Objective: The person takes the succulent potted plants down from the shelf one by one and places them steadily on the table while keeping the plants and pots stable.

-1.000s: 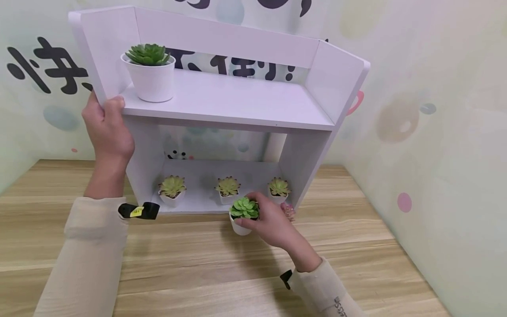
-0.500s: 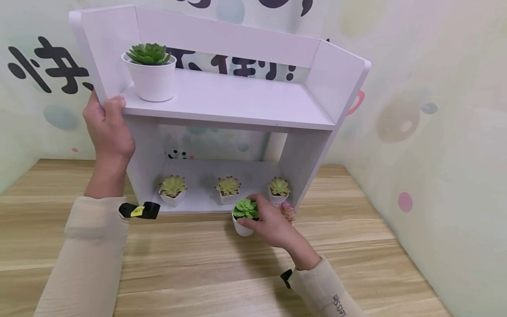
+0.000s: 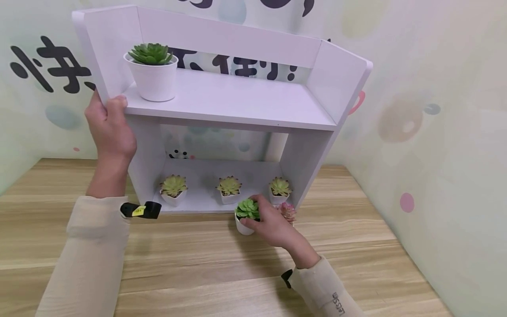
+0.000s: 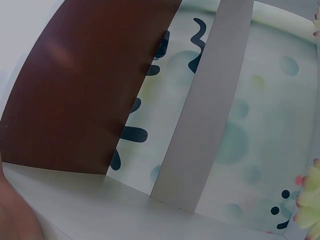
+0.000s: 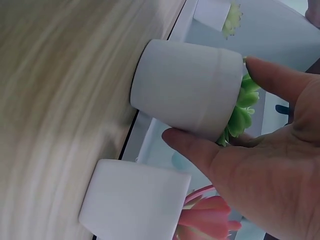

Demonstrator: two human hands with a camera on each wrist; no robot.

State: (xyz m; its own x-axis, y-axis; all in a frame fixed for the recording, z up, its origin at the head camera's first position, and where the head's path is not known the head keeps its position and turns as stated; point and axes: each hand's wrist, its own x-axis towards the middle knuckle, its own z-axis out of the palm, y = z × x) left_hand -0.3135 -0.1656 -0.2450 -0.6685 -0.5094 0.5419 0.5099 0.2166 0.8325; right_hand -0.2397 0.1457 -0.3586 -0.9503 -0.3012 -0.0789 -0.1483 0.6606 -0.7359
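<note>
My left hand (image 3: 112, 132) grips the left side of the white shelf unit (image 3: 237, 116) at the upper board's corner, thumb on the board's front edge. In front of the lower board, my right hand (image 3: 273, 222) pinches the rim of a small white pot with a green succulent (image 3: 247, 210). In the right wrist view the potted green succulent (image 5: 185, 87) stands upright on the wooden table, with thumb and fingers on either side of its rim. Beside it is a potted pink succulent (image 5: 135, 200), partly hidden behind my right hand in the head view.
A larger potted green succulent (image 3: 154, 79) stands at the upper board's left end. Along the lower board sit three pale-yellow succulents in white pots: left (image 3: 173, 189), middle (image 3: 229, 189) and right (image 3: 280, 189). A patterned wall (image 3: 416, 132) borders the wooden table (image 3: 190, 264).
My right hand has slid the potted green succulent slightly to the right, closer to the pink one. My left hand keeps its grip on the shelf unit. The head view has shifted a little.
</note>
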